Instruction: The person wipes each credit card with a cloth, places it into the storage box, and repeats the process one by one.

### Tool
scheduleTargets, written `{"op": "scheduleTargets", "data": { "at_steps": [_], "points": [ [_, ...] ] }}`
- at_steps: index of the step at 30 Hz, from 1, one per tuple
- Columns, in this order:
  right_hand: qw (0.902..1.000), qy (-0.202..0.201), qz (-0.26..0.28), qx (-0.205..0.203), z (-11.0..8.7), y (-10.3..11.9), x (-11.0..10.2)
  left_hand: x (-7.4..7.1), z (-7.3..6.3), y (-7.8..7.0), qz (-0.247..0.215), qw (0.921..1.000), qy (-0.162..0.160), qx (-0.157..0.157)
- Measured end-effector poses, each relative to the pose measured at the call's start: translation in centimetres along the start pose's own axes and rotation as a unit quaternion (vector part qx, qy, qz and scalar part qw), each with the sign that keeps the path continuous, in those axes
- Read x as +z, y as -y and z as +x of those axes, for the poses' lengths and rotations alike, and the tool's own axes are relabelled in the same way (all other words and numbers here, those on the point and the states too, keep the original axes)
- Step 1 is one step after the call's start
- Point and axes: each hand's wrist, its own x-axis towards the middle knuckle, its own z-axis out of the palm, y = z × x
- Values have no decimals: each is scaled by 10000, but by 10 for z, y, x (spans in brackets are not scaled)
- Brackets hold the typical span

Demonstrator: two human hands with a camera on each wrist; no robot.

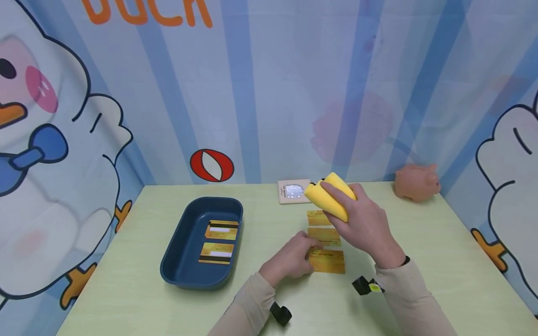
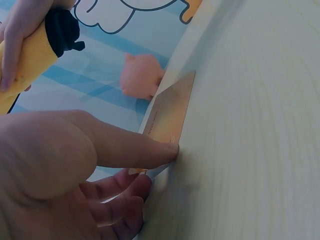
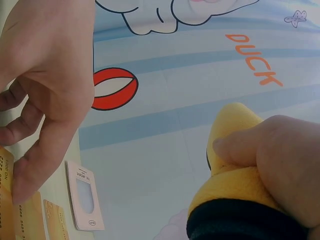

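My left hand [image 1: 296, 256] is at the left edge of a gold bank card [image 1: 327, 261], the nearest of three in a column. In the left wrist view, thumb and fingers pinch one end of that card [image 2: 172, 112]. The middle card [image 1: 329, 237] and the far card [image 1: 316, 218] lie beyond it, the far one partly hidden. Raised over the far card, my right hand [image 1: 367, 224] grips a yellow plush toy [image 1: 329, 200]. Its dark part [image 3: 240, 220] shows in the right wrist view, with the thumb pressed into the yellow fabric.
A dark blue tray [image 1: 176, 268] stands to the left, holding two gold cards [image 1: 215, 253] with their stripes up. At the back are a pale card holder with a clear window [image 1: 293, 191] and, on the right, a pink toy pig [image 1: 417, 183] near the printed backdrop.
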Motion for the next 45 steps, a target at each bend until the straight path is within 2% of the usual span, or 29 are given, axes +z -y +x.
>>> {"op": "scheduleTargets", "data": {
  "at_steps": [7, 16, 22, 31, 35, 39, 45],
  "points": [
    [10000, 61, -23, 25, 0, 0, 0, 0, -1, 2, 20, 9996, 52, 269],
    [10000, 76, -34, 7, 1, 0, 0, -2, 0, 5, -129, 9991, 205, 344],
    [10000, 62, -23, 20, 0, 0, 1, -2, 0, 10, -337, 9983, 190, 446],
    [10000, 65, -67, 12, 0, 0, 0, -13, -2, 13, -934, 9950, 233, 263],
    [9999, 82, -51, 51, 1, 1, 0, -17, -3, 15, -1380, 9899, 220, 229],
    [10000, 48, -41, 30, 1, 1, 0, -25, -5, 17, -1850, 9826, 71, 178],
    [10000, 17, -51, -12, 0, 1, 0, -40, -9, 15, -2699, 9626, -224, -82]
  ]
}}
